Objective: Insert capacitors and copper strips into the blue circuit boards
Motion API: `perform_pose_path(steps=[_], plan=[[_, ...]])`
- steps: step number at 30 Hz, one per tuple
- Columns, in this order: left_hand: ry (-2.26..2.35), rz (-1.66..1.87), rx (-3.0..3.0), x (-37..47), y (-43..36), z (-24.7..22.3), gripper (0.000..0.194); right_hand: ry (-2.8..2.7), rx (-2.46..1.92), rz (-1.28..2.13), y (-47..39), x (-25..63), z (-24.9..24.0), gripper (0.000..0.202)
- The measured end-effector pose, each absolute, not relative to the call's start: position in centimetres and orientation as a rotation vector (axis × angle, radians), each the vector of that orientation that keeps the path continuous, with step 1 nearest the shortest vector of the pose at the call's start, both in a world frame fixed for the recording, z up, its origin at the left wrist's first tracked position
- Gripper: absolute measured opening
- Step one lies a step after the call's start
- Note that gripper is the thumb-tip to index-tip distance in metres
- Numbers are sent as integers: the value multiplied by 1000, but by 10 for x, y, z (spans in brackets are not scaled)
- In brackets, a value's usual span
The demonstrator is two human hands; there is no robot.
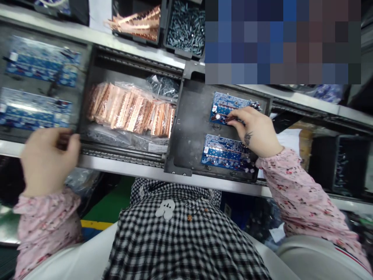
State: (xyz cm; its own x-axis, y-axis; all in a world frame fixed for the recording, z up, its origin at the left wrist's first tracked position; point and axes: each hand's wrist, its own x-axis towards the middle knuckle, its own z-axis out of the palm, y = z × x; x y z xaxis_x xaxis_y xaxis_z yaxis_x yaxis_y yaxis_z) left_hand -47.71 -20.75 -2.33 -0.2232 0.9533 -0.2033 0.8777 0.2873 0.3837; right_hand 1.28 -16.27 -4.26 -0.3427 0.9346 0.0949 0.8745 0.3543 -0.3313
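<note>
Right hand: the right hand (255, 130) is over the top blue board (233, 102). Its grip is pinched, with thumb and finger closed on a small dark part (225, 119) that sits at the near side of that board.
Left hand: the left hand (48, 159) is at the near right corner of the left tray (79, 105). Its fingers are curled and the thumb is close to them. I cannot tell if its grip has anything in it.
Right tray: this black right tray (189, 109) has two boards in it. The top blue board is farther from the person, and the bottom blue board (224, 153) is nearer. They lie flat and apart.
Left tray: two more blue boards (43, 62) lie here, one behind the other.
Between the trays: a clear bag (128, 109) is full of shiny copper strips, all side by side. A dark crinkly bag (164, 87) is just behind it.
Back bins: one black bin (124, 37) has loose copper strips (142, 25) poking out. The bin beside it is full of little metal parts (186, 29).
Front: a metal rail (122, 165) runs along the near side of the trays.
Clothes: pink flowery sleeves (309, 194) and a black and white checked apron (183, 241).
</note>
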Motion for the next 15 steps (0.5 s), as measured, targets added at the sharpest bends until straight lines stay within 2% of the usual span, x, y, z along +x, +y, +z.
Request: perform_pose_path(steps=[4,8,12,15], plan=[[1926,439,2176,-414,-228,-46,29,-2402,-1620,299,-163,11,-40,22],[1627,528,2294,-366,-244,-53,22,-2405,-1627,269,-165,10,-42,24],[1445,517,2288,-349,-250,-46,26,-2456,-1645,232,-171,-1,-36,31],[1368,501,2274,-347,-254,-41,30,-2425,-1613,187,-185,-16,-24,54]])
